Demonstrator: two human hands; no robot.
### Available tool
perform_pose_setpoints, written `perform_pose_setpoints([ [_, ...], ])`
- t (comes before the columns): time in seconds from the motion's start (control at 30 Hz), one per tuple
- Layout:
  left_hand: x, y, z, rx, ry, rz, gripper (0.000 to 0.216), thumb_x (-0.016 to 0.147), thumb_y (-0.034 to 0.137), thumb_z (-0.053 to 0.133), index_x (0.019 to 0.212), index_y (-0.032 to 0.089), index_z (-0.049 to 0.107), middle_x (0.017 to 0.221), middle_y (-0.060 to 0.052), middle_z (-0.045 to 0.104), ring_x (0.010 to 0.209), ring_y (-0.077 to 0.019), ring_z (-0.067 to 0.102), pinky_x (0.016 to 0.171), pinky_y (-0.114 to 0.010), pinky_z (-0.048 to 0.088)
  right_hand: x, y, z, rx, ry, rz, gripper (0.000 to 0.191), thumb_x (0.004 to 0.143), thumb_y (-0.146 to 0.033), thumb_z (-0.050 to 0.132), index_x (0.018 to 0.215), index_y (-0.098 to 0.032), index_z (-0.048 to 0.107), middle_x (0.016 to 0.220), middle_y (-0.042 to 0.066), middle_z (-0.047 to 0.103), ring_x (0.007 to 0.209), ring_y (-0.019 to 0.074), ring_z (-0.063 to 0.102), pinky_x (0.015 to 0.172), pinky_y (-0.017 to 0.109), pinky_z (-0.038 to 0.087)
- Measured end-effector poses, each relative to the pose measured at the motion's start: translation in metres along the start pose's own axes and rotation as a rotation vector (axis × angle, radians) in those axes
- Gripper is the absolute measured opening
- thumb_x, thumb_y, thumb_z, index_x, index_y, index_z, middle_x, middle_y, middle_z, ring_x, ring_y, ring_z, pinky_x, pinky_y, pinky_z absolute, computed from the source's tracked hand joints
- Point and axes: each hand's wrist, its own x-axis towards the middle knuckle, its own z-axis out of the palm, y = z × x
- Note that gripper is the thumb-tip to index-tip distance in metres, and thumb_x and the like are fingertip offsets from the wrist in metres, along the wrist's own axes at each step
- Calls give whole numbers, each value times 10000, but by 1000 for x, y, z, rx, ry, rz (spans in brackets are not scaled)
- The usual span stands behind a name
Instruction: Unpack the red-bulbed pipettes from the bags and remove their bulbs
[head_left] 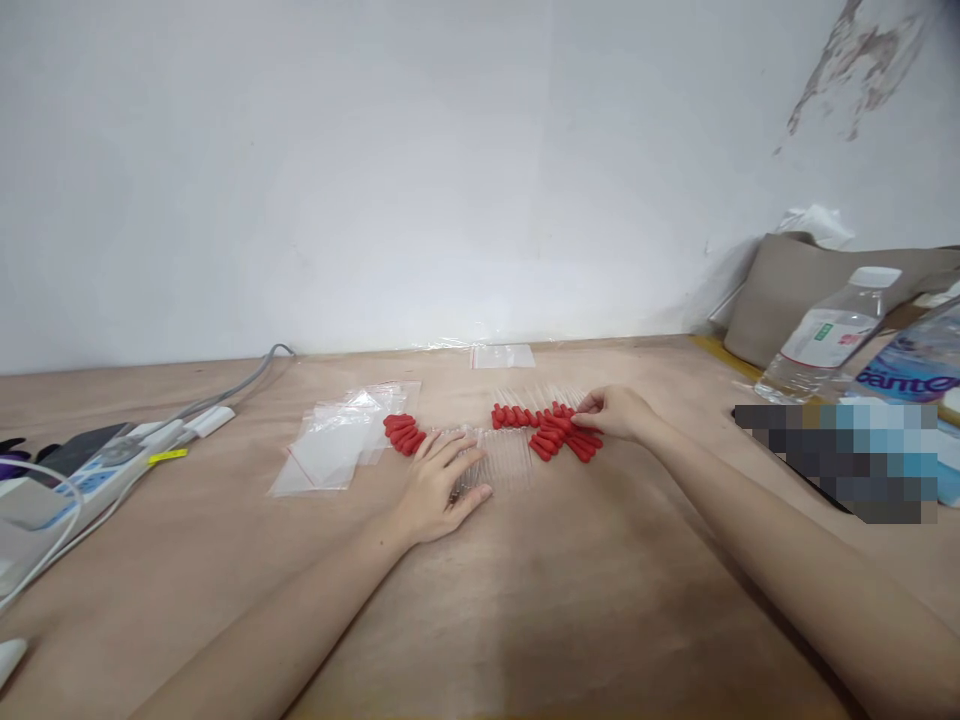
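Several droppers with red bulbs (514, 416) and thin clear tubes (510, 460) lie in rows at the middle of the table. My left hand (442, 492) rests palm down over the tubes, its fingers apart, hiding some of them. A small group of red bulbs (403, 434) shows just beyond its fingertips on the left. At the right end of the rows, my right hand (613, 412) has thumb and fingers pinched together at a red dropper bulb (585, 446). Its fingers partly cover that bulb.
Clear zip bags (322, 455) overlap left of the droppers, and another bag (502, 356) lies by the wall. A power strip (97, 490) with cables is at far left. On the right stand a water bottle (832, 335) and a grey-brown container (772, 290).
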Motion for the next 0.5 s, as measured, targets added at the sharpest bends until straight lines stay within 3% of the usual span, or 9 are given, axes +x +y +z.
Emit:
perform_pose_setpoints([
  [0.23,1,1,-2,-21,-104,16,400,818,410,475,1173,227,508,1232,-58,519,1208,-235,391,1054,-498,149,2,4,-1,-12,-95,-24,187,586,-334,626,724,-228,696,647,-10,668,590,124,574,487,203,356],
  [0.5,0,0,-1,21,-89,-11,364,825,418,462,1133,241,542,1199,-65,538,1172,-254,420,1026,-536,141,-8,-8,-4,-33,38,8,164,642,-336,561,683,-238,686,629,-7,657,603,142,567,523,233,355],
])
